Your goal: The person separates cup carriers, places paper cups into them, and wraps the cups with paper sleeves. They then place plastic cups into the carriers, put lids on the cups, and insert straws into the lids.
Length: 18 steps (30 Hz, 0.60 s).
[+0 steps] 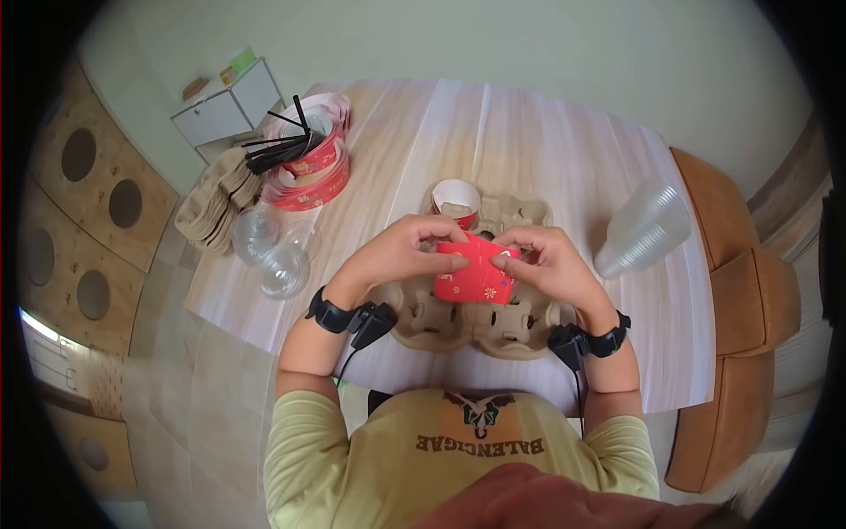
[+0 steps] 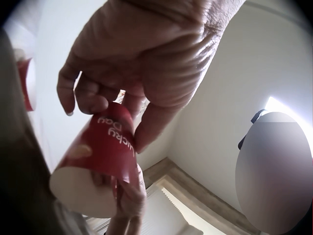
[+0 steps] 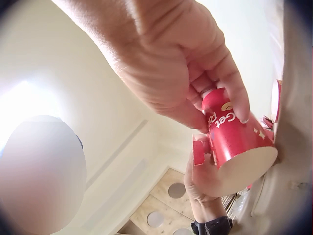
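Both hands hold a red paper cup sleeve, white inside, with printed lettering and small gold designs. Its ends are bent round into a tapered tube, as the left wrist view shows with the sleeve tilted, wide opening downward. My left hand pinches it on one side between thumb and fingers. On the other side my right hand grips it with thumb and fingertips. The sleeve is over a moulded pulp cup carrier. Another red sleeve stands in a far compartment of the carriers.
Stacked clear plastic cups lie at right. Clear domed lids, stacked pulp carriers, nested red sleeves and black straws are at left. Brown chairs flank the table's right edge.
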{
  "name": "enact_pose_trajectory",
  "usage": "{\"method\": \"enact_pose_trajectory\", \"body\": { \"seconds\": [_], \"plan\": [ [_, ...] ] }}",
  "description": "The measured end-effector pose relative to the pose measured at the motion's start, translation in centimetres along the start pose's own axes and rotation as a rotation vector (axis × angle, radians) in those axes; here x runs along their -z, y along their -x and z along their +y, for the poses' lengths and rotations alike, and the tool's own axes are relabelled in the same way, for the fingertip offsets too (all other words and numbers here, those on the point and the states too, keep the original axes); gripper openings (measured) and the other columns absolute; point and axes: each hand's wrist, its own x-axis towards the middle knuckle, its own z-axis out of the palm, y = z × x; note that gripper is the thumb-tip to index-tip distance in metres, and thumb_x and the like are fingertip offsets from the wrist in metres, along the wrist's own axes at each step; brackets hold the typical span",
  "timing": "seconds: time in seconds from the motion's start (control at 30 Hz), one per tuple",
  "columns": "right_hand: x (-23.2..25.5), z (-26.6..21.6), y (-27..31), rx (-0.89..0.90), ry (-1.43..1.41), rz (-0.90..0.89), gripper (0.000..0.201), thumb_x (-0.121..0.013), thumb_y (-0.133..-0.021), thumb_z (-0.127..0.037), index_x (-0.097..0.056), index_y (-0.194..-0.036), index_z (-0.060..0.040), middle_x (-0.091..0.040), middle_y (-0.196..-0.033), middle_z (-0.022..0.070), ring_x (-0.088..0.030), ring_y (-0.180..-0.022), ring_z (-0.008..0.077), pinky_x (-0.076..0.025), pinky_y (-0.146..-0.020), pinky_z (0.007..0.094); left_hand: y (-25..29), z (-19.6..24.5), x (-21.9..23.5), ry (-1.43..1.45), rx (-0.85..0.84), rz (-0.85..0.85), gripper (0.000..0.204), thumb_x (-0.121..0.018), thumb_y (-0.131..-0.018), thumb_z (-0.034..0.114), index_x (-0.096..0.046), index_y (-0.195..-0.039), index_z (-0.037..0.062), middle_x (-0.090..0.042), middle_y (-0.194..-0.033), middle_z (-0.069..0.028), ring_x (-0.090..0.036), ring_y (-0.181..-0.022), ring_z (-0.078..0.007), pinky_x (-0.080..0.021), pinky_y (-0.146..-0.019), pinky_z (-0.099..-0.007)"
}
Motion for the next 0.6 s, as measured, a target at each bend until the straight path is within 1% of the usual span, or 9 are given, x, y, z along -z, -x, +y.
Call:
{"method": "enact_pose_trajectory", "body": {
  "seconds": [0.03,0.13,0.2,0.3,0.43,0.47,0.53,0.57,0.6],
  "plan": [
    [0.1,0.2,0.0,0.054,0.163,0.011,0.017,-0.061,-0.078,-0.005,-0.06,-0.095,-0.0005,-0.059,-0.072,0.0052,-0.054,-0.064,0.0081,-0.044,-0.057,0.0237,0.0,0.0,0.1,0.003,0.002,0.001,0.013,-0.066,-0.077,0.009,-0.061,-0.087,0.0029,-0.057,-0.078,0.003,-0.048,-0.072,-0.0034,-0.04,-0.064,-0.0197],
    [-0.1,-0.3,0.1,0.067,0.24,0.004,0.018,-0.061,-0.079,-0.002,-0.061,-0.096,0.0005,-0.059,-0.078,0.0046,-0.054,-0.07,0.0067,-0.046,-0.06,0.0214,0.0,0.4,0.1,-0.115,0.012,-0.037,0.013,-0.065,-0.076,0.007,-0.062,-0.087,0.0019,-0.057,-0.078,0.0003,-0.049,-0.073,-0.0056,-0.04,-0.066,-0.0207],
    [-0.1,-0.2,0.1,0.084,0.223,0.005,0.02,-0.06,-0.078,-0.002,-0.061,-0.098,0.0002,-0.059,-0.078,0.0051,-0.054,-0.07,0.0073,-0.046,-0.06,0.022,0.0,0.5,-0.2,-0.133,-0.05,-0.006,0.015,-0.065,-0.075,0.006,-0.063,-0.09,0.0006,-0.057,-0.079,-0.0017,-0.05,-0.073,-0.0073,-0.041,-0.066,-0.0214],
    [-0.1,0.2,0.1,0.126,0.209,0.006,0.024,-0.06,-0.078,-0.001,-0.061,-0.102,-0.0005,-0.059,-0.078,0.0063,-0.054,-0.069,0.0085,-0.046,-0.059,0.0231,0.1,0.7,-0.4,-0.094,-0.021,0.037,0.018,-0.064,-0.076,0.005,-0.063,-0.093,0.0004,-0.058,-0.08,-0.0028,-0.051,-0.073,-0.0078,-0.042,-0.066,-0.0225],
    [-0.2,0.2,0.1,0.193,0.29,0.003,0.026,-0.058,-0.078,0.0,-0.06,-0.104,-0.0014,-0.06,-0.08,0.0083,-0.054,-0.066,0.0113,-0.046,-0.058,0.0239,0.1,0.7,-0.4,-0.163,-0.047,0.009,0.018,-0.064,-0.076,0.005,-0.063,-0.093,0.0006,-0.058,-0.08,-0.0033,-0.051,-0.073,-0.0087,-0.042,-0.065,-0.0231],
    [-0.2,0.0,0.1,0.192,0.289,0.003,0.026,-0.058,-0.078,0.0,-0.06,-0.104,-0.0014,-0.06,-0.08,0.0083,-0.054,-0.066,0.0113,-0.046,-0.058,0.0239,0.1,0.4,-0.6,-0.162,-0.054,0.053,0.017,-0.064,-0.076,0.005,-0.063,-0.092,0.0007,-0.058,-0.079,-0.0037,-0.051,-0.072,-0.0093,-0.042,-0.065,-0.0234],
    [-0.4,-0.5,0.2,0.207,0.337,0.032,0.027,-0.059,-0.077,0.0,-0.06,-0.104,-0.0019,-0.061,-0.08,0.0097,-0.055,-0.065,0.0137,-0.046,-0.057,0.0252,0.1,0.4,-0.9,-0.16,-0.06,0.097,0.016,-0.064,-0.075,0.005,-0.063,-0.09,0.0008,-0.058,-0.078,-0.0041,-0.051,-0.072,-0.01,-0.043,-0.065,-0.0237],
    [-0.5,-0.6,0.3,0.206,0.336,0.031,0.027,-0.059,-0.077,0.0,-0.06,-0.104,-0.0019,-0.061,-0.08,0.0097,-0.055,-0.065,0.0137,-0.046,-0.057,0.0252,0.2,0.8,-1.1,-0.173,-0.02,0.112,0.015,-0.065,-0.075,0.005,-0.064,-0.089,0.001,-0.056,-0.076,-0.0028,-0.05,-0.074,-0.0097,-0.041,-0.067,-0.0237],
    [-0.7,-0.7,0.3,0.219,0.365,0.049,0.028,-0.059,-0.075,0.0,-0.06,-0.103,-0.0025,-0.061,-0.082,0.0129,-0.057,-0.067,0.0195,-0.046,-0.059,0.0276,0.3,1.0,-1.2,-0.185,0.02,0.126,0.014,-0.066,-0.074,0.005,-0.064,-0.087,0.0012,-0.054,-0.075,-0.0015,-0.049,-0.075,-0.0095,-0.039,-0.07,-0.0237]
  ]
}}
